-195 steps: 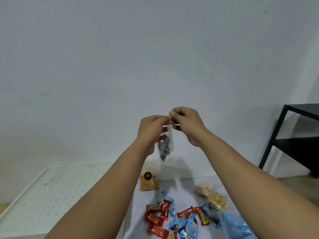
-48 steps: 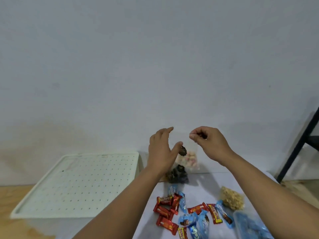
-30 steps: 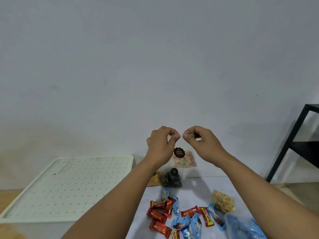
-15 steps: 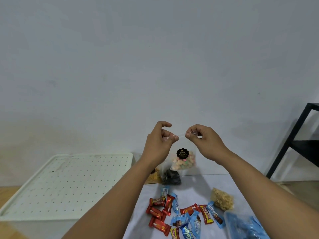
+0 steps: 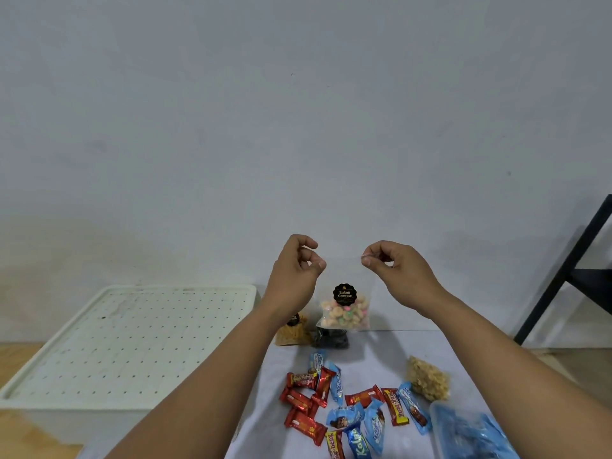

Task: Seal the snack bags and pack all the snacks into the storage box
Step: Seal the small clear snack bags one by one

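Fingers of both hands were raised in front of the wall, holding up a clear zip bag of Biskuit Gemrose biscuits [image 5: 344, 313] by its top edge, probably so that the coloured biscuits sank to the bottom and left the strip free for sealing. The right hand [image 5: 397, 273] pinched the upper right corner between thumb and forefinger, with the other fingers curled in. The left hand [image 5: 294, 273] was at the other end of the strip with thumb and fingers curled close together; whether it really gripped the plastic I could not tell, because the film is almost invisible there.

Below, on the grey counter [image 5: 374, 346], stood two other small bags, one of yellow crisps [image 5: 294, 332] and one of dark pieces [image 5: 331, 337], perhaps put aside upright after closing. Red wrapped bars [image 5: 301, 400] and blue wrapped snacks [image 5: 344, 417] lay loose in a pile, near a lumpy bag of puffed snack [image 5: 427, 382]. The white storage box [image 5: 126, 342], with its perforated lid on, waited at the left, so packing seemed not yet begun.
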